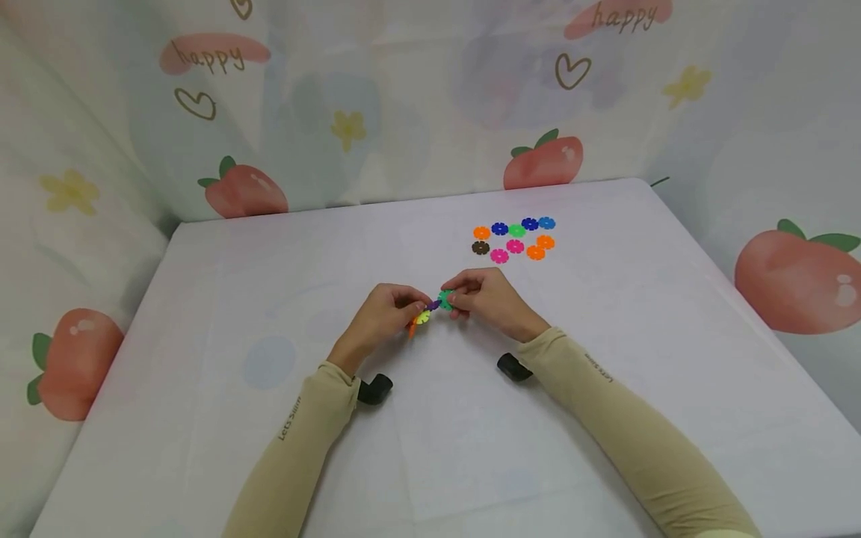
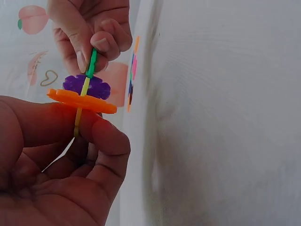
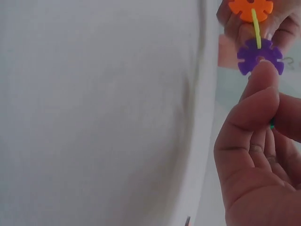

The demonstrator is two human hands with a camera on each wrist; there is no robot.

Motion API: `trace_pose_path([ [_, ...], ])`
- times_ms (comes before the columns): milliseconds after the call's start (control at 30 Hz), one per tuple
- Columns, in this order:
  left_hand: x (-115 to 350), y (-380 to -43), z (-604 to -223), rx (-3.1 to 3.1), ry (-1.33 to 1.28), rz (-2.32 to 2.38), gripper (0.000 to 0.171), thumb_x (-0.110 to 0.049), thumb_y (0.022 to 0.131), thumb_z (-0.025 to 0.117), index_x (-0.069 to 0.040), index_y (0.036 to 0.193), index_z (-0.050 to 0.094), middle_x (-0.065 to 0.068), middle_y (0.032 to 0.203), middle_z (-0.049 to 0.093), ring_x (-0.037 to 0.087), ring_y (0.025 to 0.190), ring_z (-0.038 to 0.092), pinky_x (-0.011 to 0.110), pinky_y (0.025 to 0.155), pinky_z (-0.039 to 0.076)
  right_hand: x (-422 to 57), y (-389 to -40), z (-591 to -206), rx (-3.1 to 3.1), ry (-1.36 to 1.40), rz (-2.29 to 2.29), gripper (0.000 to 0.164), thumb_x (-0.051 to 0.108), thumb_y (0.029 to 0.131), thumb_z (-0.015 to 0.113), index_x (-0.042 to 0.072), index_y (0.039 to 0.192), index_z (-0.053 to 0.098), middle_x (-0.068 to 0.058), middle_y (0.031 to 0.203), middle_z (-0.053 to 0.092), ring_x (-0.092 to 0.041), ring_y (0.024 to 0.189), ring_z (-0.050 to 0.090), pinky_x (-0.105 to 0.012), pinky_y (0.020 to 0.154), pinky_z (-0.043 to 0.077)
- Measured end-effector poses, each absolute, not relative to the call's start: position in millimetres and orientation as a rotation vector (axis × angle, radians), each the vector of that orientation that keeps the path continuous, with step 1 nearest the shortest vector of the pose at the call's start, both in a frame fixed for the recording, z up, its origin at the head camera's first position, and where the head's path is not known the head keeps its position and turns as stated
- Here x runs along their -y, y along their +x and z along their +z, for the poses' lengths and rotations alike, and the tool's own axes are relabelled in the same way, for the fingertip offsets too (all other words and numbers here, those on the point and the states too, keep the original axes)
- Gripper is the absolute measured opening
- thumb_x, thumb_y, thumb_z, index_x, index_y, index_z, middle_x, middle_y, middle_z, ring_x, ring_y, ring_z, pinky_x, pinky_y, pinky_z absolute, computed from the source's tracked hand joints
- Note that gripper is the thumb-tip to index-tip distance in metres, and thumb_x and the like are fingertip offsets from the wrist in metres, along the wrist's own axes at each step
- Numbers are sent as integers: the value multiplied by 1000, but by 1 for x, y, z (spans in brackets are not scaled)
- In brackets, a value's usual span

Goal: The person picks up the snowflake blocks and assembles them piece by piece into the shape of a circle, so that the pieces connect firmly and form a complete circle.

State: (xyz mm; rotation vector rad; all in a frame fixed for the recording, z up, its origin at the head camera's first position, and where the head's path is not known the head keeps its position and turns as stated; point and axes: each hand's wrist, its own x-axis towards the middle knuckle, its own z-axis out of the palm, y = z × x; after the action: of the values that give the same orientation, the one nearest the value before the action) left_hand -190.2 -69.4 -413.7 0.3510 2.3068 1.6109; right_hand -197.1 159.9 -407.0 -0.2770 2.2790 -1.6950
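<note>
Over the middle of the table, my left hand (image 1: 382, 317) pinches a yellow notched plastic disc (image 1: 423, 317) between thumb and fingers. Slotted crosswise on that disc are an orange disc (image 2: 82, 100) and, farther out, a purple disc (image 3: 260, 57). My right hand (image 1: 489, 299) pinches a green notched disc (image 1: 445, 300) at the purple one's edge. The left wrist view shows the green disc (image 2: 92, 63) edge-on, meeting the purple and yellow pieces; whether it is fully slotted in, I cannot tell. In the right wrist view, fingers hide nearly all of the green disc.
Beyond the right hand lies a group of loose notched discs, among them a brown disc (image 1: 480, 247), a pink disc (image 1: 499, 255) and a light blue disc (image 1: 547, 223). Black curved pieces (image 1: 375, 389) stick out beneath both wrists. A white cloth covers the table (image 1: 202, 373).
</note>
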Motion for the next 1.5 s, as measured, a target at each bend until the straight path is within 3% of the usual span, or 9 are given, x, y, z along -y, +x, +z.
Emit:
trace_pose_path([
  [300, 74, -190, -411, -2376, 353, 1567, 17, 1, 106, 63, 3, 109, 79, 10, 102, 76, 23, 94, 62, 31, 84, 51, -151, -193, -409, -2212, -305, -1779, 21, -3, 102, 67, -14, 120, 69, -23, 89, 73, -20, 71, 70, -27, 70, 59],
  [733, 75, -191, -408, -2478, 283, 1497, 19, 2, 104, 62, 1, 105, 81, 9, 101, 76, 23, 94, 64, 30, 80, 52, -133, -192, -413, -2238, -291, -1843, 15, -11, 101, 63, -15, 114, 68, -22, 85, 70, -17, 63, 65, -23, 59, 53],
  [1067, 70, -191, -403, -2522, 187, 1542, 18, -2, 106, 63, 0, 105, 81, 9, 104, 76, 23, 94, 64, 31, 81, 52, -128, -191, -412, -2228, -258, -1901, 13, -8, 102, 65, -13, 114, 66, -29, 87, 70, -19, 64, 65, -25, 60, 56],
  [1167, 72, -192, -404, -2485, 186, 1563, 18, -4, 107, 62, 0, 109, 80, 9, 108, 75, 22, 97, 63, 31, 84, 51, -129, -193, -411, -2257, -259, -1870, 14, -6, 103, 65, -12, 116, 67, -26, 87, 71, -19, 65, 65, -25, 61, 56],
  [1500, 80, -196, -405, -2370, 154, 1540, 22, -16, 109, 62, -3, 117, 78, 8, 102, 71, 20, 83, 58, 30, 73, 48, -137, -195, -405, -2250, -309, -1811, 30, -3, 108, 51, -11, 133, 66, -24, 92, 74, -24, 74, 66, -25, 72, 57],
])
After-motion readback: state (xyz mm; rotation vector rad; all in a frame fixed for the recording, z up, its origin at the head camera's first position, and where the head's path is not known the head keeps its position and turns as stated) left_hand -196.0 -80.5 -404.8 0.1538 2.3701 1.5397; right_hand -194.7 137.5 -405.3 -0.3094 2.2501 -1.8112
